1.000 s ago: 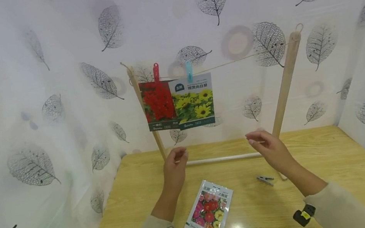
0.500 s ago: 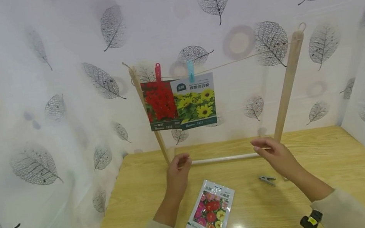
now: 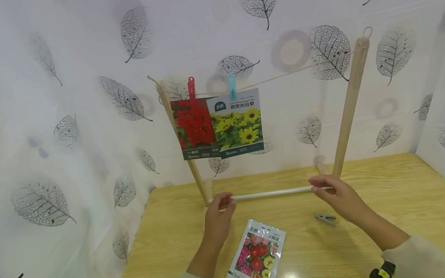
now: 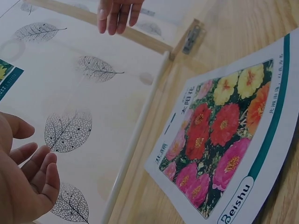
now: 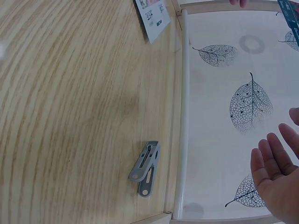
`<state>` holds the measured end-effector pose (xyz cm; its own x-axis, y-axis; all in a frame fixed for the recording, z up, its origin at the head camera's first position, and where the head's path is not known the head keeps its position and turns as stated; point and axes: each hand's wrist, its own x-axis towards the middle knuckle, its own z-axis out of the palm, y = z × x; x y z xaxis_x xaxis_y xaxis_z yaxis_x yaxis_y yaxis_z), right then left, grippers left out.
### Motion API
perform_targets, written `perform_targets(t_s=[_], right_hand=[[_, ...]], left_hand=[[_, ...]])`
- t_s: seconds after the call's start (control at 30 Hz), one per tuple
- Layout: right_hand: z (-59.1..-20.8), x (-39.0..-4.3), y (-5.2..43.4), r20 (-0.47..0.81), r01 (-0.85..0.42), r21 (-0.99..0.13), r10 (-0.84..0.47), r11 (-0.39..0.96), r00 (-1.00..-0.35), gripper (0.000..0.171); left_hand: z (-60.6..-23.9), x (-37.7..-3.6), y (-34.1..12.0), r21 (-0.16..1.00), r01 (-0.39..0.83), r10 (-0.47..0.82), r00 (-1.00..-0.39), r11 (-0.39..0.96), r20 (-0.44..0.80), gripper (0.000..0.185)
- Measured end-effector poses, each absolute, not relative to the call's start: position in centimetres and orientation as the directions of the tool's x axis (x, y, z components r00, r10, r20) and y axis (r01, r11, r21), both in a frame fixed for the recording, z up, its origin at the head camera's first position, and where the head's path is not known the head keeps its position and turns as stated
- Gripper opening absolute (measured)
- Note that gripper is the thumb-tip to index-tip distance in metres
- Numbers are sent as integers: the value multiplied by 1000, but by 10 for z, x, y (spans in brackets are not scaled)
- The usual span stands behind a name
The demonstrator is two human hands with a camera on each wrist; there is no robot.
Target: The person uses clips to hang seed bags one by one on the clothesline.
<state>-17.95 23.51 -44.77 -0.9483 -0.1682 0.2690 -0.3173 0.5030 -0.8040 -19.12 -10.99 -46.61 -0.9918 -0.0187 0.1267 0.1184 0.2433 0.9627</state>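
Observation:
My left hand (image 3: 218, 218) hovers by the left end of a white crossbar (image 3: 273, 193), its fingers loosely bent around nothing. Near the bar's right end is my right hand (image 3: 339, 194), also holding nothing; the right wrist view shows its fingers (image 5: 266, 163) relaxed. Between the forearms, a seed packet (image 3: 258, 260) with colourful flowers lies face up on the table. A grey clothespin (image 3: 325, 219) rests on the wood, below and left of my right hand in the head view. Above, a red-flower packet (image 3: 194, 128) and a sunflower packet (image 3: 238, 125) hang overlapping.
A string (image 3: 290, 72) runs between the left wooden post (image 3: 195, 176) and the right wooden post (image 3: 349, 102). A red clothespin (image 3: 191, 88) and a light blue clothespin (image 3: 232, 86) grip the hanging packets. A leaf-printed sheet (image 3: 282, 140) encloses the wooden table (image 3: 420, 206).
Both hands have sunk a little toward the crossbar, the right one also shifting slightly right. Hanging packets, table packet and grey clothespin stay where they were.

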Motion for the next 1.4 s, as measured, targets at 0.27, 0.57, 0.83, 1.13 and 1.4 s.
perform_targets(t_s=[0.27, 0.57, 0.83, 1.13, 1.4], right_hand=[[-453, -174, 237, 223, -289, -818, -189, 498, -956, 38], [-461, -172, 240, 187, -266, -807, -200, 526, -962, 40], [-469, -170, 242, 131, -223, -805, -203, 550, -970, 45], [-478, -171, 248, 126, -233, -781, -218, 580, -968, 47], [-485, -165, 249, 104, -229, -755, -233, 614, -967, 50]], left_hand=[[-477, -189, -109, 953, 114, 9, -993, 280, 116, 29], [-486, -187, -107, 951, 103, 14, -995, 290, 103, 26], [-492, -183, -109, 945, 82, 62, -996, 317, 66, 34], [-501, -182, -110, 935, 45, 75, -997, 351, 20, 42], [-506, -179, -110, 921, 25, 101, -995, 388, -16, 45]])
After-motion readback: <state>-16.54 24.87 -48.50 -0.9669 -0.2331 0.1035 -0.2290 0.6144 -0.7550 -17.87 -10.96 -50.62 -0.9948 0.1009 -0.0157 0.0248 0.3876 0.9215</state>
